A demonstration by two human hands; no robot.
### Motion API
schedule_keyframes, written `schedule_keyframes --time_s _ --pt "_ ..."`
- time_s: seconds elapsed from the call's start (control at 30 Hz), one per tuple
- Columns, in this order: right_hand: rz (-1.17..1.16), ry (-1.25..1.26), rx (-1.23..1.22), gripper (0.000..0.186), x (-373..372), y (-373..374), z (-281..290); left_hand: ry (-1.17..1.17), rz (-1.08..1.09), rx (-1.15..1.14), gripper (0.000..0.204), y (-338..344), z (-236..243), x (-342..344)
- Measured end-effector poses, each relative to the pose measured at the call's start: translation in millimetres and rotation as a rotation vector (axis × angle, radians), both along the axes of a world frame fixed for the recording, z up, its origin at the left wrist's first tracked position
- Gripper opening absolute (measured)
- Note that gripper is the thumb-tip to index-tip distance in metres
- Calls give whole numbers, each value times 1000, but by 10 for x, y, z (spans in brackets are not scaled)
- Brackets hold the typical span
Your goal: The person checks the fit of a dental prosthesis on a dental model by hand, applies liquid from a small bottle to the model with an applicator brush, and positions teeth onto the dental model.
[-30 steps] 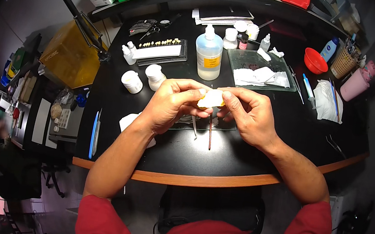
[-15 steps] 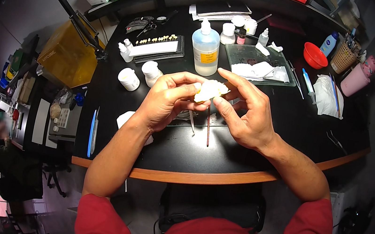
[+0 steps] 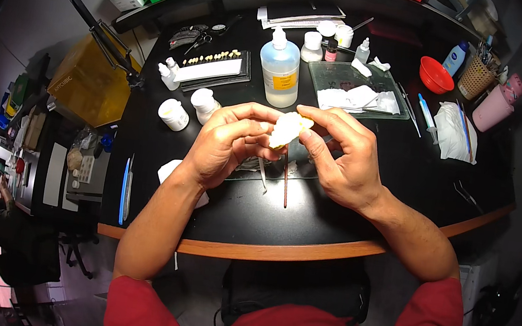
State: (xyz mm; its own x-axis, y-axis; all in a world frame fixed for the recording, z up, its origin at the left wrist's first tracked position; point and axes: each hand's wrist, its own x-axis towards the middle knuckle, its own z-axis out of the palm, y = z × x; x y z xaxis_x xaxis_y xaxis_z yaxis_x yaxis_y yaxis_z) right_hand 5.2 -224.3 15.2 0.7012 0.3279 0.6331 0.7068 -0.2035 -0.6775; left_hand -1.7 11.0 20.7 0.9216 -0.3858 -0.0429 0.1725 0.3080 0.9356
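A small, brightly lit white and yellow piece, shaped like a dental cast, is held up over the middle of the black table; glare hides its finer detail. My left hand grips its left edge between thumb and fingers. On the other side, the thumb and forefinger of my right hand pinch its right end. Below the hands lie a thin brown-handled brush and a pale slim tool, their far ends hidden by my fingers.
Ahead stands a clear pump bottle, with white jars to its left. A tooth shade set sits farther left. To the right are a glass slab with tissues, a red bowl and a syringe.
My right forefinger has come down onto the piece, and my right thumb now presses it. The piece has tilted and shifted slightly left. The view has shifted a little.
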Motion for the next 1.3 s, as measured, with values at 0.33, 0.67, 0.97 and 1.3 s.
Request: schedule_keyframes --time_s 0.33,0.67,0.97,1.3 --pt "4 -1 -5 28 -8 7 13 -56 -32 33 36 -8 9 -12" --pt "-24 16 30 39 -30 17 13 -95 -17 17 48 -39 -22 -37" --pt "60 59 104 31 -105 38 20 -134 53 -46 60 -73 -29 -32" --pt "83 -41 9 24 -83 39 -2 -144 3 -45 63 -83 -5 -50"
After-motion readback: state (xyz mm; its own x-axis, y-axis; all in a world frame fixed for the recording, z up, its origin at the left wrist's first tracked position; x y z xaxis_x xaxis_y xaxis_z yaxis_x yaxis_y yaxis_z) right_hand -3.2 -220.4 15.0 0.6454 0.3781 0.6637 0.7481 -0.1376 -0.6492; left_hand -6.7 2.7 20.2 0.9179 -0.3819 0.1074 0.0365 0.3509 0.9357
